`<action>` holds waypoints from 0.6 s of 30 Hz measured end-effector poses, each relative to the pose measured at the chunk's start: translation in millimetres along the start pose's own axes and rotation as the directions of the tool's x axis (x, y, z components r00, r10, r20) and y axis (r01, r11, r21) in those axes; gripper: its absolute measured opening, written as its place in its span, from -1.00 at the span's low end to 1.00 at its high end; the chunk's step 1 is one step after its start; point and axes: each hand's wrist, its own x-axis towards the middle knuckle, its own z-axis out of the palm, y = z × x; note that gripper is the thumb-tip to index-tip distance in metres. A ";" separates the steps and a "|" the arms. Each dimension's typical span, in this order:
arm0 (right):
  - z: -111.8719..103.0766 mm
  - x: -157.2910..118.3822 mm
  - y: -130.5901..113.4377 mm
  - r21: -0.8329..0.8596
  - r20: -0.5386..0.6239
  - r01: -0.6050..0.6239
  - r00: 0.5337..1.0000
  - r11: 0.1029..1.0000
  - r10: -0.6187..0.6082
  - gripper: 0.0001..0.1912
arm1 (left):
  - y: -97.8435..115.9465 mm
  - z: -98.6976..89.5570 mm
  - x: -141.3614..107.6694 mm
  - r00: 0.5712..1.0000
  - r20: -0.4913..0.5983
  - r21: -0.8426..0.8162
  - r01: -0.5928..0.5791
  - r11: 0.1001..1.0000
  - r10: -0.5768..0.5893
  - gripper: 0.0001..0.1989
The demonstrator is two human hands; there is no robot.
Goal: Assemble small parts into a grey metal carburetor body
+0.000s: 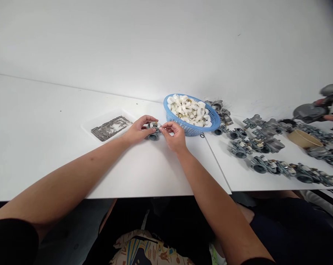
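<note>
A small grey metal casting [153,136] with a round opening and a white part [154,125] on top rests on the white table, between my hands. My left hand [140,129] grips it from the left, fingers behind and thumb in front. My right hand [175,136] has its thumb and fingertips pinched together at the casting's right side; whether something small is between them is hidden. Just behind my right hand is a blue basket [202,129] full of white plastic pieces [188,110]. To the left, a white tray [90,127] holds many thin metal pins [111,127].
Rows of metal castings [286,169] stand on the table at the right, around a tan bowl [304,139]. Another person's hand [332,118] holds a metal part at the far right. A small black ring [202,135] lies near the basket, beside the table seam.
</note>
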 end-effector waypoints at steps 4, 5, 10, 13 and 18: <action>0.2 0.3 0.9 0.055 0.006 -0.053 0.999 0.997 0.053 -0.80 | 4.7 0.5 -2.6 0.999 -0.007 0.018 0.041 0.999 -0.041 -0.59; 0.0 0.4 0.9 0.067 0.006 -0.070 0.998 0.995 0.069 -0.78 | 5.0 0.4 -3.1 0.999 -0.009 0.023 0.046 0.999 -0.045 -0.59; -0.8 1.2 3.0 0.117 0.017 -0.124 0.992 0.985 0.123 -0.72 | 2.2 0.1 -2.8 0.998 -0.010 0.028 0.056 0.998 -0.056 -0.59; -0.5 1.8 5.6 0.100 0.008 -0.110 0.994 0.989 0.110 -0.72 | 0.3 0.6 -2.0 0.999 -0.022 0.043 0.046 0.998 -0.045 -0.58; -0.1 0.3 8.5 0.112 -0.010 -0.100 0.995 0.989 0.102 -0.74 | -1.0 0.9 -2.1 0.998 -0.027 0.080 0.059 0.995 -0.057 -0.55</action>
